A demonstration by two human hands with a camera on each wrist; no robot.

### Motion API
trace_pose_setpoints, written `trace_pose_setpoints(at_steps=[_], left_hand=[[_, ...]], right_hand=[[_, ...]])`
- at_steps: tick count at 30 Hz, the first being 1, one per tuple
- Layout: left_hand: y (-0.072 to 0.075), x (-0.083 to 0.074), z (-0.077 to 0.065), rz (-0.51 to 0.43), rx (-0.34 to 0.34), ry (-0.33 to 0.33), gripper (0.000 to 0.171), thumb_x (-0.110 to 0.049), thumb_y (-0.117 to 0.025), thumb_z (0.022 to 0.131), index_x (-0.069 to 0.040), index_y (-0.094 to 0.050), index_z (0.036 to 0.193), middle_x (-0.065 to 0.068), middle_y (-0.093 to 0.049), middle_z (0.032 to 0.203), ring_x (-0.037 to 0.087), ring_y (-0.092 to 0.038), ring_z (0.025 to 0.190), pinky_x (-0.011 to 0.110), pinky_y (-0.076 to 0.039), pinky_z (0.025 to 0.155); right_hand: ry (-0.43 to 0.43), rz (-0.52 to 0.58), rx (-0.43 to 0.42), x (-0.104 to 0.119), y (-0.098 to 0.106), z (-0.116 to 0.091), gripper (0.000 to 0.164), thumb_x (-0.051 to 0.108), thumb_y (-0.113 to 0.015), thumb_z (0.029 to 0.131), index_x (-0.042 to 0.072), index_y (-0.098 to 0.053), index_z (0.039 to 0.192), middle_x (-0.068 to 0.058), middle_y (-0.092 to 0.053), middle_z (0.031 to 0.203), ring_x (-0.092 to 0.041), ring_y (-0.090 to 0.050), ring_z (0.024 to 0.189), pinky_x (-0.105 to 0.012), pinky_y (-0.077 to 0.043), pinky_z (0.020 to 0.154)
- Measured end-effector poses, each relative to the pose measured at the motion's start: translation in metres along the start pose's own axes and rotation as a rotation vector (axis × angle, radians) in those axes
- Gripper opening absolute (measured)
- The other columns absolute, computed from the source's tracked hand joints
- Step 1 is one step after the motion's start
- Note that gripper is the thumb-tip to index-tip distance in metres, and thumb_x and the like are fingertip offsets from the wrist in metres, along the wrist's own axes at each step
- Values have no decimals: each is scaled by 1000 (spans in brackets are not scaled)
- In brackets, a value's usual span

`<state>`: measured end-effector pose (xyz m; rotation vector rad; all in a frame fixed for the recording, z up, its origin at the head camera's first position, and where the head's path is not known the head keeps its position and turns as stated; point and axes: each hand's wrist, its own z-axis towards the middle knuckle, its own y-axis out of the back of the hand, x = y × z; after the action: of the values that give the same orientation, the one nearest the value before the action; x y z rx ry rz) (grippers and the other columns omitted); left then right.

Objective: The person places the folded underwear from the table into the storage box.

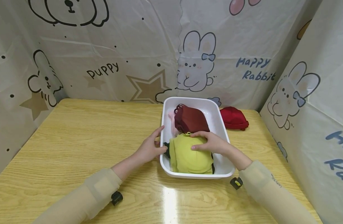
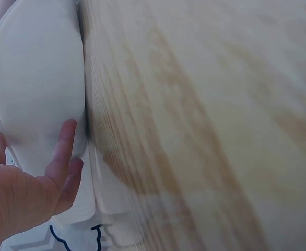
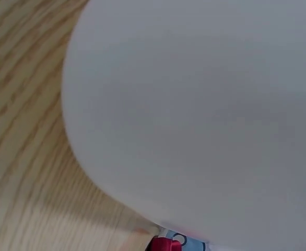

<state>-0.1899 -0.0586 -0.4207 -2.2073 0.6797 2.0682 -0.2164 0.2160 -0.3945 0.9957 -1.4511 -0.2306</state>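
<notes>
A white plastic bin (image 1: 225, 161) stands on the table with soft cloth items in it. My left hand (image 1: 149, 149) holds its left wall, thumb over the rim and fingers along the outside. In the left wrist view, the fingers (image 2: 64, 151) lie against the bin's outer side (image 2: 38, 78). My right hand (image 1: 213, 143) reaches over the right rim and rests on a rounded yellow cloth item (image 1: 191, 160), thumb and fingers spread apart. Behind the yellow item lies a maroon drawstring bag (image 1: 192, 119). Something dark green (image 1: 167, 150) shows beside my left thumb.
Pale pink cloth (image 1: 172, 123) lies along the bin's left inner wall. A folded red cloth item (image 1: 234, 118) sits on the wooden table (image 1: 104, 133), right of the bin. Printed curtains (image 1: 149, 56) hang behind the table and at both sides.
</notes>
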Motion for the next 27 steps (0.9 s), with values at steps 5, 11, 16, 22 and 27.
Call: trace_pose_setpoints(at_steps=[5, 11, 16, 22, 27], left_hand=[[0, 2, 0, -11, 3, 3, 88, -3, -66, 82, -26, -19, 152, 11, -33, 148, 35, -55, 115, 33, -58, 61], [0, 3, 1, -18, 9, -10, 87, -5, -66, 82, -28, -18, 152, 13, -33, 148, 35, -55, 115, 33, -58, 61], [0, 4, 2, -22, 17, -18, 87, -5, -67, 83, -26, -17, 152, 13, -33, 148, 36, -55, 114, 34, -58, 59], [1, 3, 2, -20, 14, -9, 88, -4, -67, 82, -24, -17, 152, 12, -34, 148, 35, -56, 113, 34, -58, 59], [1, 5, 2, -11, 9, -12, 88, -4, -67, 82, -26, -17, 152, 11, -35, 147, 34, -56, 113, 33, -58, 60]], right_hand=[[56, -39, -10, 2, 3, -2, 56, 40, -77, 77, 13, -61, 124, -9, -56, 130, -29, -45, 126, -48, -33, 108], [120, -87, -31, 1, 8, -5, 54, 37, -77, 77, 10, -62, 121, -9, -58, 126, -29, -46, 123, -50, -33, 107], [161, -100, -42, 5, 13, -9, 52, 34, -78, 76, 8, -63, 119, -8, -61, 123, -27, -50, 119, -48, -38, 103], [216, -111, -65, 11, 21, -14, 48, 28, -79, 77, 5, -63, 116, -8, -64, 116, -26, -56, 106, -48, -45, 94], [205, -132, -80, 14, 30, -17, 48, 27, -78, 78, 4, -63, 117, -10, -64, 115, -29, -59, 102, -46, -48, 90]])
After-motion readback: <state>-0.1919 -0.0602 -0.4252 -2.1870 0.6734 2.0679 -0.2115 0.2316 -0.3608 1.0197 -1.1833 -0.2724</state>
